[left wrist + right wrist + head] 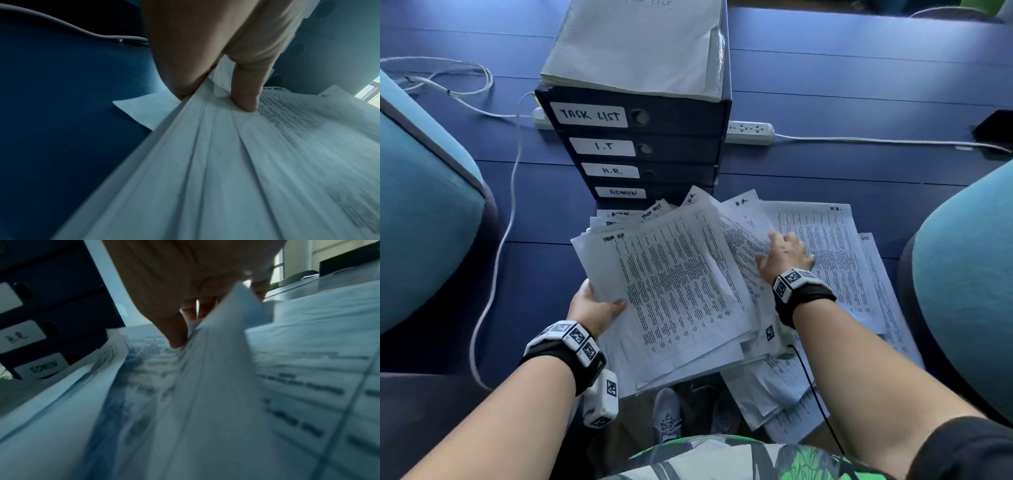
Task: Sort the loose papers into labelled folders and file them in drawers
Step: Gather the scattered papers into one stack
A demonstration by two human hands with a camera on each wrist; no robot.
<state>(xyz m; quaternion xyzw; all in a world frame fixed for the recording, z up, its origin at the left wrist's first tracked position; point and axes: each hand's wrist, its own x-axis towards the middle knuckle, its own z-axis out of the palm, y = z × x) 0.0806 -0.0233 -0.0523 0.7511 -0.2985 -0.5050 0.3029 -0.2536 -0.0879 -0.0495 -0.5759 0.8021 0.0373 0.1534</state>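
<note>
Before drawer unit (640, 137) on counter (825, 85): loose papers (825, 246) fanned out, touching its bottom ADMIN drawer. Left hand (594, 310) grip: thumb over, fingers under thick sheaf (674, 284), lifted off pile. Right hand (784, 255) pinches single sheet beside sheaf. Risk: uneven sheaf slides from one-edge hold; mixed headings get misfiled; overhanging sheets fall off near edge.
</note>
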